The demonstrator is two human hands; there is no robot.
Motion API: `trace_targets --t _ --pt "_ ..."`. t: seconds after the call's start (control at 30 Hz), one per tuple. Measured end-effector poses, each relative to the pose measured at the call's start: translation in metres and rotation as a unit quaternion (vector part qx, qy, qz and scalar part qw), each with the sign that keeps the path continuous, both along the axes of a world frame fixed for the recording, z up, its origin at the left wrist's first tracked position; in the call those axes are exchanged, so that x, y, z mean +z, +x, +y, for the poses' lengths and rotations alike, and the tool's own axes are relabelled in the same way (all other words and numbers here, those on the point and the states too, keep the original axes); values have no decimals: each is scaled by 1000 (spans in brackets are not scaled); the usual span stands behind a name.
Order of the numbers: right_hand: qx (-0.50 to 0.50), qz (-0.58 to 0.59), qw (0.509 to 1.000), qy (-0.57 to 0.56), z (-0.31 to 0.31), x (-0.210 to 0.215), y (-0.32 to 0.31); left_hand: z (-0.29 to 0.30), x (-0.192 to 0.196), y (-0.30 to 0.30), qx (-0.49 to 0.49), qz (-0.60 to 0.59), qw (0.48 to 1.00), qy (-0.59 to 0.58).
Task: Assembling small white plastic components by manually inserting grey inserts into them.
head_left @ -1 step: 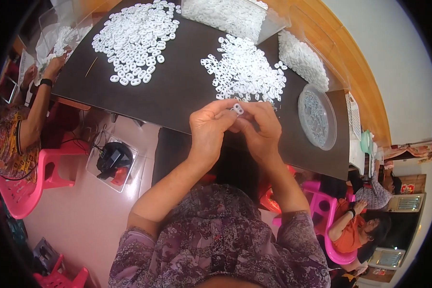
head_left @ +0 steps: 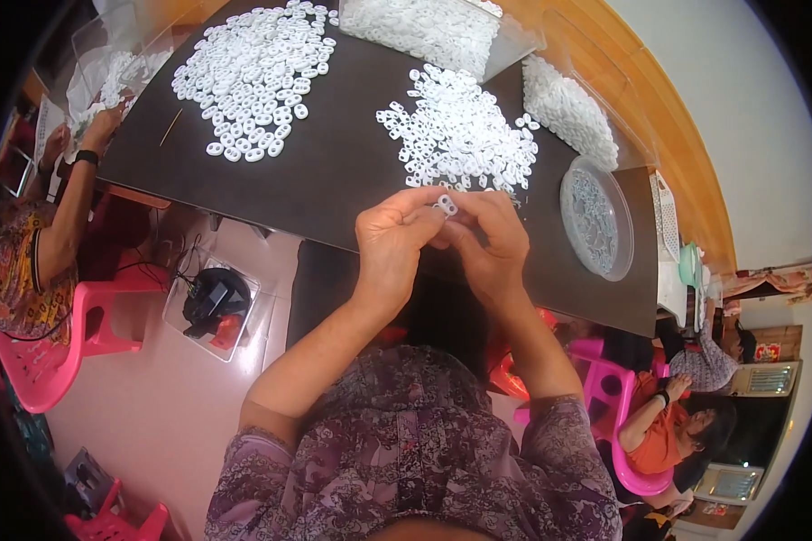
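Above the near edge of the table, my left hand [head_left: 389, 242] and my right hand [head_left: 491, 236] meet. Between their fingertips is a small white plastic piece with two holes [head_left: 447, 205], pinched from both sides. Just beyond my fingers lies a loose pile of small white two-holed pieces [head_left: 465, 126]. A broader pile of white oval two-holed pieces [head_left: 257, 72] spreads over the far left of the table. To the right of my right hand sits a round clear tray [head_left: 624, 243] holding many small greyish metal-looking parts, too small to name.
Clear bins of white pieces [head_left: 424, 36] [head_left: 568, 108] line the far side of the dark table [head_left: 334, 162]. A thin brownish stick [head_left: 170, 127] lies at left. One person [head_left: 32, 261] works at the left; another person in orange [head_left: 654, 437] sits on a pink chair at right.
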State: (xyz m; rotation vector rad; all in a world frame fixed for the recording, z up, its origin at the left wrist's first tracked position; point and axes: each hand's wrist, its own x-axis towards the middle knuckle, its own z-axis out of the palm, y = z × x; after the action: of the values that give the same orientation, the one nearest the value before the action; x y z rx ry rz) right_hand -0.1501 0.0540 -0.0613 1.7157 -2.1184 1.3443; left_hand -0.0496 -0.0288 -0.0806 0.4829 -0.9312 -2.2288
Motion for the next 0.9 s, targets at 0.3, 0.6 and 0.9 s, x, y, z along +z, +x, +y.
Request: trace_targets --t 0.3,0.6,0.9 --pt "5 -39 999 7 -1 -2 3 -4 -4 9 10 -41 995 -93" --pt "33 -123 992 -5 -1 -2 7 -8 -2 15 22 -38 988 -151" --pt "33 -207 978 -15 1 0 13 -8 0 16 32 -51 980 -187"
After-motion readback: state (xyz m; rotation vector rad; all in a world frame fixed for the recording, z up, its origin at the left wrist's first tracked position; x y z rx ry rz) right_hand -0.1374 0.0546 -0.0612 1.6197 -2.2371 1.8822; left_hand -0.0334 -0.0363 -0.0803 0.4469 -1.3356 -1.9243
